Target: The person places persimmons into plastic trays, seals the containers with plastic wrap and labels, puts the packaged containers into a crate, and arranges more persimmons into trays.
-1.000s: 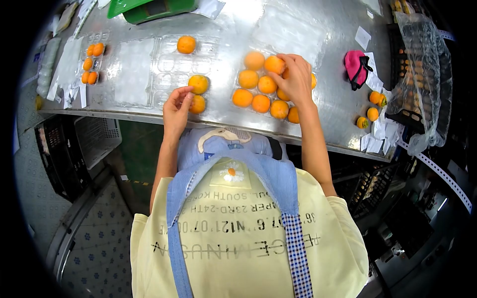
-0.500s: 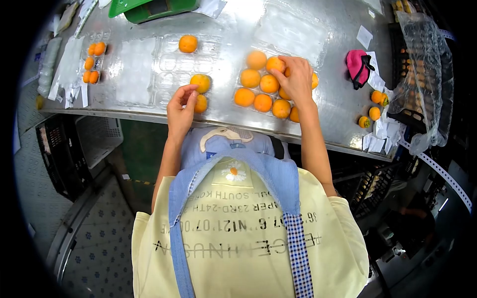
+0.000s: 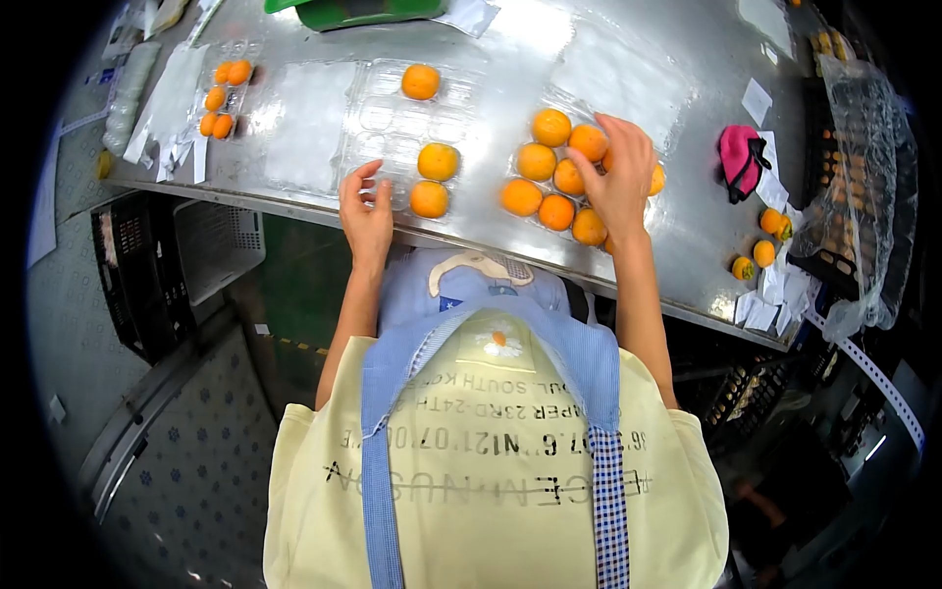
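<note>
My left hand is over a clear plastic tray, its fingers apart and nothing in them. Just right of it in that tray are two orange persimmons, an upper one and a lower one. A third persimmon lies farther up the same tray. My right hand hovers over a second tray filled with several persimmons. Its thumb and fingers are spread around a partly hidden fruit, beside a persimmon that shows fully. Some fruit is covered by this hand.
A narrow tray of persimmons lies at the far left. Loose persimmons with green caps, a pink and black item and paper scraps lie at the right. A green container stands at the back. The metal table's edge runs before me.
The view has shifted, so the table appears farther right. My left hand has drawn away from the two persimmons beside it. My right fingers have come off one persimmon, which now shows fully.
</note>
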